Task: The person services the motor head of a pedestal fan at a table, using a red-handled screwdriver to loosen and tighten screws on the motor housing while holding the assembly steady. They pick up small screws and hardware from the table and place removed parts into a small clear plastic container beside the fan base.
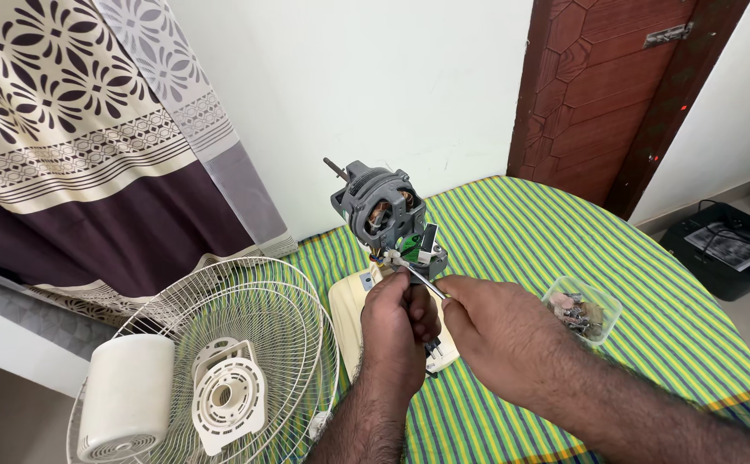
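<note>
Over the green-and-yellow striped cloth of the round desk (pixel 564 223) we hold a grey electric fan motor with exposed copper windings and a bare shaft (pixel 379 204) upright, above a cream plastic fan base (pixel 347 302) that lies on the cloth. Our left hand (pixel 399 322) is closed in a fist round the neck under the motor, knuckles toward the camera, forearm rising from the lower edge of the view. Our right hand (pixel 500 331) comes in from the right with its fingers pinched on a slim silver metal tool, likely a screwdriver (pixel 422 282), whose tip points up-left at the small green part just below the motor.

To do this well, we judge that the left grip should stay firm so the motor does not twist, and the tool should sit square in its seat before any turning, pressed along its own line so it does not slip toward the windings or wires.

Just right of our right hand, a small clear plastic tub of screws and bits (pixel 583 309) stands on the cloth. At lower left a white wire fan guard (pixel 302 344) holds a white cylindrical motor cover (pixel 126 395) and a white round slotted plastic housing (pixel 225 397).
</note>
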Available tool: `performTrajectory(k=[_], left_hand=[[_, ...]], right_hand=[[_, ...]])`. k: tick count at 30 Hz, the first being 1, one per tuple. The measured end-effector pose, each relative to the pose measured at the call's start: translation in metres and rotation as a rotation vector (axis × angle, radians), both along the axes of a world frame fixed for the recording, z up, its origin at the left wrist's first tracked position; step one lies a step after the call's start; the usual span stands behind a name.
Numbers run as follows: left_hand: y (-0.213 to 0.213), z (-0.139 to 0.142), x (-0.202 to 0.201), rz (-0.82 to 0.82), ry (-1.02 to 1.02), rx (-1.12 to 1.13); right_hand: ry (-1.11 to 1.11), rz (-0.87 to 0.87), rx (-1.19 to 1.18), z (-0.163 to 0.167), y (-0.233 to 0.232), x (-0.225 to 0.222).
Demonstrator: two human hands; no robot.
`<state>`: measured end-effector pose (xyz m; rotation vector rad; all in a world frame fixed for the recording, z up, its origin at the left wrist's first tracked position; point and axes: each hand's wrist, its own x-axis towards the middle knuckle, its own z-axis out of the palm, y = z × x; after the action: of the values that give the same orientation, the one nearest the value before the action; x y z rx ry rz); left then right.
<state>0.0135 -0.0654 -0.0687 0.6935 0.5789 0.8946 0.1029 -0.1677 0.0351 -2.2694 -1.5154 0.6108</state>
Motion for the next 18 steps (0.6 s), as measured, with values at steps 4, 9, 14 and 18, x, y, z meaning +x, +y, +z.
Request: performTrajectory(k=[4,9,14,18], left_hand=[[0.001,-0.003,0.001,-0.003,-0.044,-0.007],[0.001,-0.004,0.001,0.009,-0.059,0.01],[-0.003,-0.002,0.005,0.066,-0.05,-0.096],[-0.008,0.0,0.006,0.066,-0.048,-0.136]], right_hand=[[0.027,-0.031,-0.113,0.008,-0.003,0.0],[0.162,-0.112,-0.243,0.003,-0.015,0.009],[0.272,-0.058,0.083,-0.036,-0.019,0.023],[0.43,-0.076,0.163,-0.063,-0.017,0.028]])
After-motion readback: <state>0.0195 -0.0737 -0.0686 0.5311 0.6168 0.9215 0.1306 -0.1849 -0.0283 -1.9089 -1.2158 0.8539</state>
